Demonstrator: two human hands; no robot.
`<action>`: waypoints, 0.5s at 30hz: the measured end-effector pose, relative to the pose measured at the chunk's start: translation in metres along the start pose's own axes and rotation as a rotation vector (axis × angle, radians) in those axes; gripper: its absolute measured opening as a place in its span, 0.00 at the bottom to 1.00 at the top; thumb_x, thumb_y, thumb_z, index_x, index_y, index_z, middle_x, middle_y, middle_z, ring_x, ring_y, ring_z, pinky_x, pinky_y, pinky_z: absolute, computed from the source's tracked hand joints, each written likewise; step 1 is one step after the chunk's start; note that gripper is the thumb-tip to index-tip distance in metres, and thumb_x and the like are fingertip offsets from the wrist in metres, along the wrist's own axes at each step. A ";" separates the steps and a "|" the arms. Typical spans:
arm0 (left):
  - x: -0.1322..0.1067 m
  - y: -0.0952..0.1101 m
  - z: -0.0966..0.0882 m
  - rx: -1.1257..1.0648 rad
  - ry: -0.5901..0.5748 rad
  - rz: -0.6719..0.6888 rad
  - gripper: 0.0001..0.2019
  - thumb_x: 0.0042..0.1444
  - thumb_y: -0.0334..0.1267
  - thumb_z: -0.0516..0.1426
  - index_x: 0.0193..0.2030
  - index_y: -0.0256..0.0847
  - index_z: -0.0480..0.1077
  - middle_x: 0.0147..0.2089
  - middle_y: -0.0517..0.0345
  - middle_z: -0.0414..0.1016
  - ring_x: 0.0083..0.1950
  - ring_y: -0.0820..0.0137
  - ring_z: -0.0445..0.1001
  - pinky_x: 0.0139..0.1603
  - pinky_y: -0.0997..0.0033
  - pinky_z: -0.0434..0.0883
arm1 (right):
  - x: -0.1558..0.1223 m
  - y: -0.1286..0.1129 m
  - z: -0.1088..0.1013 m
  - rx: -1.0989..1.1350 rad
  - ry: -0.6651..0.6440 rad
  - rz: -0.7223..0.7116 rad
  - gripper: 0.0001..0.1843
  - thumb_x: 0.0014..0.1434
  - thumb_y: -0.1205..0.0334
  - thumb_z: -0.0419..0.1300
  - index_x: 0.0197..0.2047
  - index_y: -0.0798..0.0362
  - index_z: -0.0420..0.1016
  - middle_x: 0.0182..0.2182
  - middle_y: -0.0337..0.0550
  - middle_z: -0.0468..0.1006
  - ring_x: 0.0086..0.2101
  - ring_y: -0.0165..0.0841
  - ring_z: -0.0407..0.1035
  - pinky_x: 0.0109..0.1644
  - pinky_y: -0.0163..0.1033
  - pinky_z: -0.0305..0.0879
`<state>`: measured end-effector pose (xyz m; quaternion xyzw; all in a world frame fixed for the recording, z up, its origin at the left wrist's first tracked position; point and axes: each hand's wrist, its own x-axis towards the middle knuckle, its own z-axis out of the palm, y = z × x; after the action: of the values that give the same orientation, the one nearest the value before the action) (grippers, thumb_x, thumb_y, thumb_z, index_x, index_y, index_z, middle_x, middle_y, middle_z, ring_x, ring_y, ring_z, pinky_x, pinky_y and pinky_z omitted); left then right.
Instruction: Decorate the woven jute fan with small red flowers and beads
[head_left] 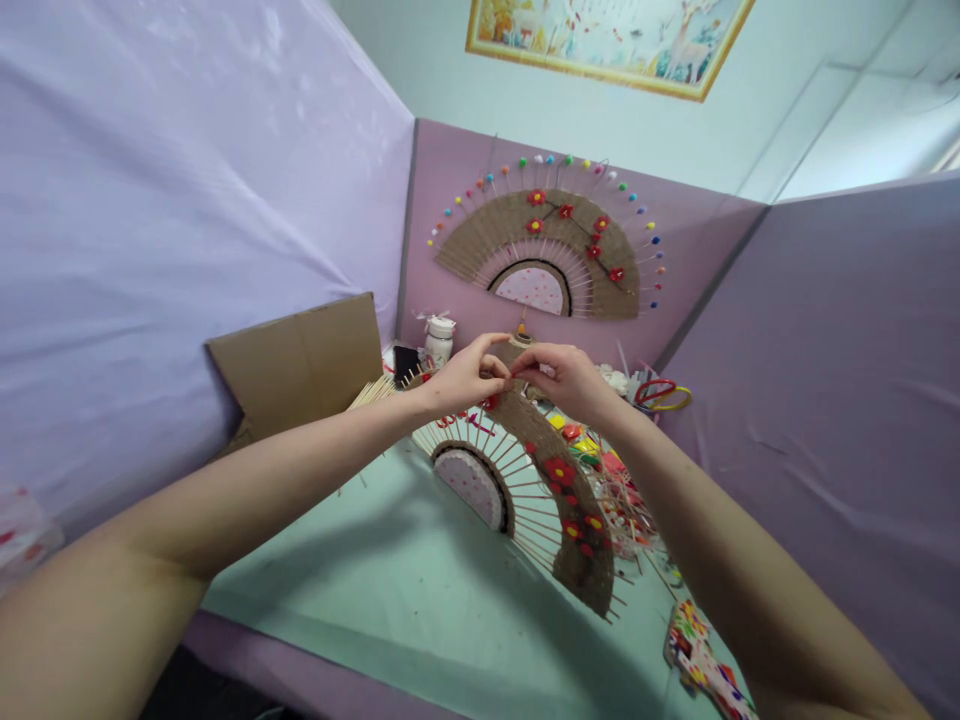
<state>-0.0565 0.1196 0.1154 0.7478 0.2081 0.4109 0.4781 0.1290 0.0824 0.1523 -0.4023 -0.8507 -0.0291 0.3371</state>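
My left hand (471,377) and my right hand (559,375) meet above the far part of a brown craft fan (585,575). Both hands are closed in a pinch, fingertips almost touching. A tiny reddish bit seems to show between them, too small to name. Below lies the fan, with thin sticks spreading from a pale dotted half-disc (469,483) to a brown twine-like band. Red flowers with yellow centres, such as one red flower (559,472), decorate this band. My hands cover part of its upper end.
A similar finished-looking fan (472,232) hangs on the pink back panel. Cardboard (307,365) leans at left, near a white bottle (439,342) and a dark phone (407,364). Scissors (664,394) and colourful craft pieces (589,450) sit at right. A patterned item (701,655) lies near my right forearm.
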 end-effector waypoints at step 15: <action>-0.002 0.005 0.003 0.003 0.017 -0.031 0.35 0.49 0.24 0.58 0.65 0.33 0.53 0.31 0.62 0.74 0.31 0.74 0.71 0.32 0.74 0.65 | -0.002 -0.002 0.001 0.029 0.007 0.006 0.08 0.55 0.66 0.58 0.31 0.50 0.79 0.30 0.39 0.81 0.31 0.33 0.72 0.40 0.36 0.62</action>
<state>-0.0559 0.1142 0.1188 0.7416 0.2247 0.4095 0.4815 0.1284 0.0798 0.1509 -0.3998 -0.8486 -0.0173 0.3461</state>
